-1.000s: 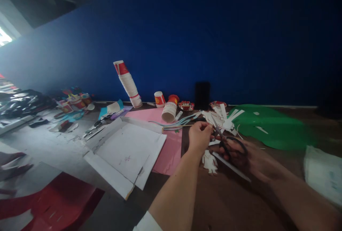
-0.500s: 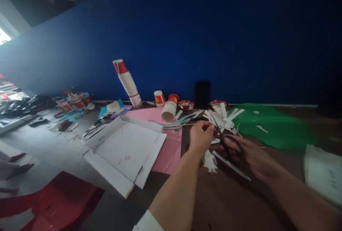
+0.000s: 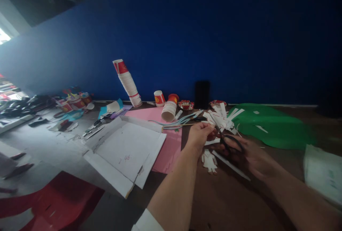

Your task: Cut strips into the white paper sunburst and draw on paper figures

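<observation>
My right hand (image 3: 249, 154) is closed around the black handles of a pair of scissors (image 3: 232, 143), whose blades point up and left towards my other hand. My left hand (image 3: 199, 136) is pinched shut right beside the blades. A small pale piece, apparently white paper, shows at its fingertips, partly hidden by the fingers. White paper strips (image 3: 227, 120) lie in a loose pile just beyond both hands. Below my left hand a white paper figure cut-out (image 3: 209, 161) with a reddish outline rests on the brown table. A long white strip (image 3: 232, 167) lies beneath my right hand.
A shallow white cardboard tray (image 3: 125, 145) lies at left, partly over pink paper (image 3: 171, 152). A leaning stack of paper cups (image 3: 129, 86) stands near the blue partition (image 3: 187, 38). Green paper (image 3: 272, 127) lies at right. A red stool (image 3: 58, 199) is at lower left.
My left hand has shifted slightly left and down, and its grip has turned a little. The scissors stay in my right hand, their blades less visible now.
</observation>
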Demonstrator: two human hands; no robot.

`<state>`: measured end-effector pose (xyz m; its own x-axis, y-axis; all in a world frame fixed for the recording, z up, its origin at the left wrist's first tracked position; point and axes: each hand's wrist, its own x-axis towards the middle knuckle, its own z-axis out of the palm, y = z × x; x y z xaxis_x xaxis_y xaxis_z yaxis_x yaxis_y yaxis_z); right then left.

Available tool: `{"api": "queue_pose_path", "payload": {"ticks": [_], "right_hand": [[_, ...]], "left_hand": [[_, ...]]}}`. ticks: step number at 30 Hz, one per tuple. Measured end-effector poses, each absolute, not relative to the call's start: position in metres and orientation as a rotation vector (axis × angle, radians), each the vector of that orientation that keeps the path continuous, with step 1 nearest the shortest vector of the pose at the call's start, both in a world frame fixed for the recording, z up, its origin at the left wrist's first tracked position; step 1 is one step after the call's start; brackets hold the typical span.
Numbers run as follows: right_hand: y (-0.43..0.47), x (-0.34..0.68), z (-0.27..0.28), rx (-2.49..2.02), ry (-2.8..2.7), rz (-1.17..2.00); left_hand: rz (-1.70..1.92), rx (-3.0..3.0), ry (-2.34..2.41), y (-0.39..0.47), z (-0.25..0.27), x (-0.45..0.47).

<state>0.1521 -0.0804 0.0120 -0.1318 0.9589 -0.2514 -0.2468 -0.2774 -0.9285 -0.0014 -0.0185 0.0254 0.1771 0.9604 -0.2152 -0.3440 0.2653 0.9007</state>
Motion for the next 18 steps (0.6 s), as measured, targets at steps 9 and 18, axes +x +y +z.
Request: {"api": "queue_pose_path", "payload": {"ticks": [9, 18], "right_hand": [[-0.0794, 0.1549, 0.0040, -1.094, -0.870, 1.620], [-0.0805, 0.1511, 0.0135, -1.020, -0.629, 1.711]], "left_hand": [[1.073, 0.805, 0.923, -0.0183, 0.0254, -0.0028], [1.066, 0.780, 0.882, -0.0187, 0.0265, -0.0028]]}}
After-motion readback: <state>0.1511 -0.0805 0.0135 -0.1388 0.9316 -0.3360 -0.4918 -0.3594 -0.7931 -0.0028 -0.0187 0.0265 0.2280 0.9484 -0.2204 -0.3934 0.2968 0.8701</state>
